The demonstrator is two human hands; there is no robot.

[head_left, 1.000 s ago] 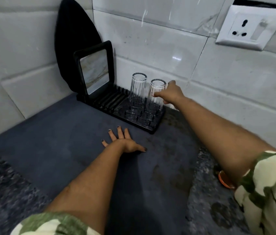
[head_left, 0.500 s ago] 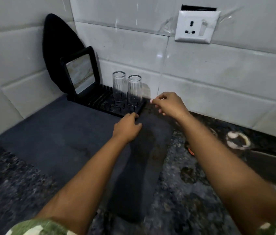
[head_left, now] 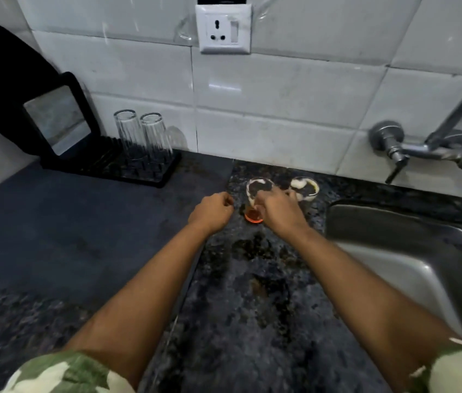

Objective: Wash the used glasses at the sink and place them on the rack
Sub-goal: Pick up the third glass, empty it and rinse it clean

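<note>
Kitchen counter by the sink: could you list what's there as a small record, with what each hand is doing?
rack: black, at the wall, left of the sink
clean glasses: two, upside down on the rack
used glasses: two on the counter, one with orange dregs, another behind it
right hand: gripping the glass with dregs
left hand: loosely curled, holding nothing, beside that glass
sink: steel, at right
tap: on the wall, no water seen
mirror: propped at the rack's left end
</note>
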